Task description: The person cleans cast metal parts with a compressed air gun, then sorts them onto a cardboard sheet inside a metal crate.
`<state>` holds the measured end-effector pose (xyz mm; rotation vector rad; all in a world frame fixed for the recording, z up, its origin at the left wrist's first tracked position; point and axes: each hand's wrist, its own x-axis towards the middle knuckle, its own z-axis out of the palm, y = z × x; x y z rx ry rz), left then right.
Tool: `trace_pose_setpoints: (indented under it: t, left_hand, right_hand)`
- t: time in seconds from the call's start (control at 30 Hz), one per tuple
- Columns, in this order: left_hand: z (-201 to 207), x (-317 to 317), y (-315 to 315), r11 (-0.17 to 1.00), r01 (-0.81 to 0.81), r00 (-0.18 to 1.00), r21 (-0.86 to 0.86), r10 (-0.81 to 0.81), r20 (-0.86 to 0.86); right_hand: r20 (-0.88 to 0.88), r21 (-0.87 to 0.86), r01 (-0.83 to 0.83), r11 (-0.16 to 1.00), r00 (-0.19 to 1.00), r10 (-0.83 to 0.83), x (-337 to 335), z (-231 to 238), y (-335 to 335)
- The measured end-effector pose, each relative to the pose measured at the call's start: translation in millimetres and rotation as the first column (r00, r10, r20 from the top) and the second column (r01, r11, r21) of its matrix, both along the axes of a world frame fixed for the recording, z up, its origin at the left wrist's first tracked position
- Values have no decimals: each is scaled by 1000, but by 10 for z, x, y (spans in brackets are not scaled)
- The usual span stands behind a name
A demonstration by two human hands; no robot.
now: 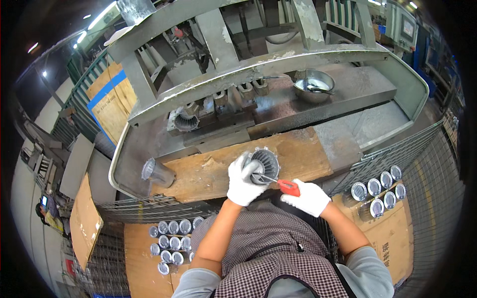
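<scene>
My left hand (244, 181), in a white glove, grips a hollow grey metal housing (271, 161) with ribs inside. Its open mouth tilts up toward me, just above a worn wooden board (213, 171). In my right hand (309, 198), also gloved, is a hand tool with a red handle (289, 187). The tool's thin metal shaft reaches to the housing's rim near my left fingers; its exact tip is hard to make out. At the board's left end another ribbed metal housing (160, 174) leans on its side.
Beyond the board, a metal bed carries a ribbed part (186, 120) and a metal bowl (314, 85) with a spoon-like utensil. A heavy machine frame (218, 37) spans the far side. Several finished-looking housings stand on cardboard (136, 248) at left and cardboard (397, 238) at right, inside wire mesh (427, 164).
</scene>
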<state>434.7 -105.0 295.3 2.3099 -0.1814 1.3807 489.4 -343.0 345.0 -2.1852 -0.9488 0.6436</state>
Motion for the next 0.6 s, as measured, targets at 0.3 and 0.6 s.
trace_pose_setpoints:
  t: [0.3, 0.6]
  left_hand:
    - [103, -33, 60, 893, 219, 944, -392, -296, -146]
    - [-113, -113, 305, 846, 142, 983, -513, -181, -28]
  right_hand:
    - [156, 94, 97, 991, 982, -111, 25, 129, -77]
    - [573, 514, 594, 619, 300, -763, 1222, 474, -1226]
